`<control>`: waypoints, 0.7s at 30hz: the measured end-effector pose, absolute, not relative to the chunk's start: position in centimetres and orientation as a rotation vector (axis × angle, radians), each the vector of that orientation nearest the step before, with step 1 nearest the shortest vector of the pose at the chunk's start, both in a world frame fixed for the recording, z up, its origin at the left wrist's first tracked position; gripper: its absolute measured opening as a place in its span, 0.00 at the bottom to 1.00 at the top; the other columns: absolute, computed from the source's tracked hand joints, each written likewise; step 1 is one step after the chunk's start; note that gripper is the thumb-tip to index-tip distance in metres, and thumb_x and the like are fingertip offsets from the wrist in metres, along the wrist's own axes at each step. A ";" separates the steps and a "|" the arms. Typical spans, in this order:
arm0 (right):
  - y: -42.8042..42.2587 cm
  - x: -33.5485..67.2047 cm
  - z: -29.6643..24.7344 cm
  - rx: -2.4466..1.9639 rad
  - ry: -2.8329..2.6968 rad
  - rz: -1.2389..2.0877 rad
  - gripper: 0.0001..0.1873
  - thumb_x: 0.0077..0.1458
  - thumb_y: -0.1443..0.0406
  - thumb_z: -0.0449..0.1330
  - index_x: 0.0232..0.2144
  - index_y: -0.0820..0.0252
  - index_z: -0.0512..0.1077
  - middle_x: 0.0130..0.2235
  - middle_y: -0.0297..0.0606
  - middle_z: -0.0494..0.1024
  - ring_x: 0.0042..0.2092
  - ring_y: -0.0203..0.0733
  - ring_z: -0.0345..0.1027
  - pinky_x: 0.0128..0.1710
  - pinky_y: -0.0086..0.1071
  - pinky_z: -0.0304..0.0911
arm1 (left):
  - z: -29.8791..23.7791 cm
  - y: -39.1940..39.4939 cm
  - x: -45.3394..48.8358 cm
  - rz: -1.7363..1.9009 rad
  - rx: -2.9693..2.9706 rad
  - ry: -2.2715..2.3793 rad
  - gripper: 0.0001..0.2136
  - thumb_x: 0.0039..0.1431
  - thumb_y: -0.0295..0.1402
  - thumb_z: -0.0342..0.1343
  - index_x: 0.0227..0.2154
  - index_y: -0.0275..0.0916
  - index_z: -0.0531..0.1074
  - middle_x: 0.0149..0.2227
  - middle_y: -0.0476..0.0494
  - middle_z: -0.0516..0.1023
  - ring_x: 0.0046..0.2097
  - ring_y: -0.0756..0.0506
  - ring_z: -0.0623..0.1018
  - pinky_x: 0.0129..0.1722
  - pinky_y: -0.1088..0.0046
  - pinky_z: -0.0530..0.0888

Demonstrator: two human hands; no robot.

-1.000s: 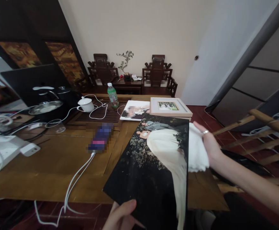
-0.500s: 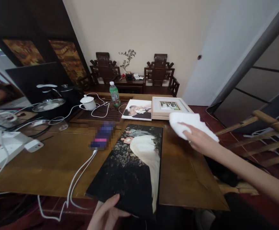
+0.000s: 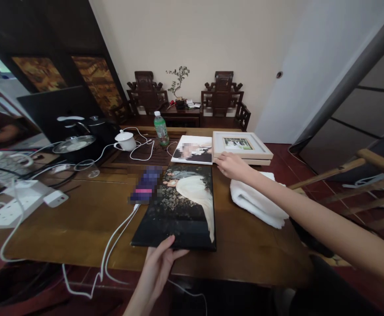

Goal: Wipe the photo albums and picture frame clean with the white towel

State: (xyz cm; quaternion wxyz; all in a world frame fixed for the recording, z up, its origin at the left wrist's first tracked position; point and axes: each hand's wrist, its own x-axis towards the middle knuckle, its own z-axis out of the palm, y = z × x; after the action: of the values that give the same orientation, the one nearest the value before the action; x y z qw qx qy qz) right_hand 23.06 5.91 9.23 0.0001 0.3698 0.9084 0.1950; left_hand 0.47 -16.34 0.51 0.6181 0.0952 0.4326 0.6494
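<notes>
Wooden counter [image 3: 80, 228] fills the view, with two carved chairs against a pale wall behind it. Front and centre, the dark photo print [image 3: 179, 206] lies flat on the counter, its near edge just short of the counter's rim. The left hand [image 3: 159, 263] comes up from below: the thumb is laid on that near edge and the other fingers are stretched out along it, though I can't tell whether they grip. Over on the other side, the right hand [image 3: 231, 166] reaches across, fingers loosely curved and close together, tips against the near corner of the pale picture frame [image 3: 244, 147], closed on nothing. Under that forearm sits a folded white cloth [image 3: 256, 202], just beside the print. A smaller photo [image 3: 192, 150] lies touching the frame. Farther back stand a green bottle [image 3: 161, 129] and a white cup [image 3: 125, 140], with white cables [image 3: 113, 245] trailing off the counter.
</notes>
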 end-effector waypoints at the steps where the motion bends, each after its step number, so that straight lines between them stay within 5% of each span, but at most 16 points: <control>1: 7.1 22.0 8.8 1.144 2.851 0.629 0.13 0.60 0.72 0.48 0.40 0.66 0.72 0.41 0.50 0.76 0.46 0.50 0.65 0.41 0.37 0.58 | 0.5 -16.2 0.5 1.490 0.220 0.999 0.23 0.47 0.19 0.60 0.47 0.43 0.73 0.37 0.49 0.82 0.37 0.41 0.82 0.31 0.64 0.82; 11: 13.6 15.7 5.3 1.145 2.726 0.628 0.16 0.54 0.69 0.54 0.44 0.71 0.73 0.45 0.57 0.77 0.52 0.58 0.63 0.51 0.50 0.52 | 0.4 -15.6 0.3 1.459 0.237 0.974 0.23 0.48 0.23 0.63 0.49 0.43 0.70 0.39 0.47 0.81 0.41 0.41 0.81 0.37 0.62 0.81; 21: 13.4 14.4 4.5 1.177 2.714 0.683 0.21 0.52 0.74 0.48 0.45 0.77 0.72 0.41 0.59 0.78 0.43 0.56 0.69 0.56 0.68 0.33 | 0.4 -15.2 0.5 1.455 0.249 0.979 0.24 0.49 0.25 0.63 0.50 0.42 0.69 0.39 0.45 0.81 0.38 0.42 0.82 0.36 0.64 0.81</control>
State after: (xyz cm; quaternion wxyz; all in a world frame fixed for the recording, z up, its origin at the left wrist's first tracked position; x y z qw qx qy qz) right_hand 14.36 13.45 4.55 0.0529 0.3871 0.8926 0.2248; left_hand 0.47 -15.15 0.38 0.6329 0.1090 0.4281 0.6359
